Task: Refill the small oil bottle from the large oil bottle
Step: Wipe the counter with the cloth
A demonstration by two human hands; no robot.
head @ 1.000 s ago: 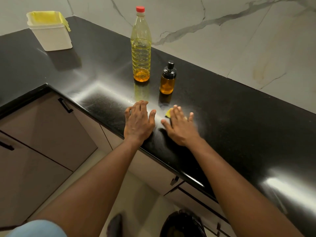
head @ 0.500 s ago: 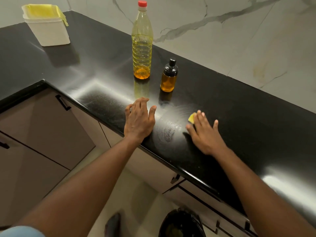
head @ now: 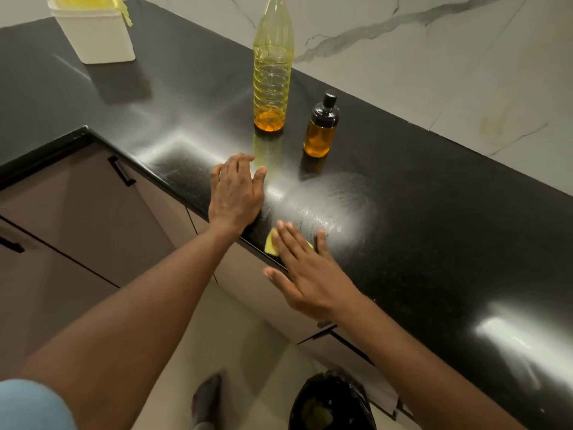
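Observation:
The large clear oil bottle (head: 272, 72) stands upright on the black counter (head: 434, 228), with only a little amber oil at its bottom. To its right stands the small oil bottle (head: 320, 127), black-capped and mostly full of amber oil. My left hand (head: 237, 190) lies flat on the counter near the front edge, below the large bottle. My right hand (head: 305, 268) presses flat on a small yellow cloth (head: 272, 245) at the counter's front edge. A smeared wet patch shines on the counter just beyond that hand.
A white bin with a yellow liner (head: 93, 29) stands at the far left of the counter. Marble wall runs behind the bottles. Brown drawers (head: 77, 212) sit below the counter. A black-lined waste bin (head: 331, 405) stands on the floor by my foot.
My right hand slid the yellow cloth right, then back left and toward the counter's front edge. The left hand stayed flat in place. The bottles did not move.

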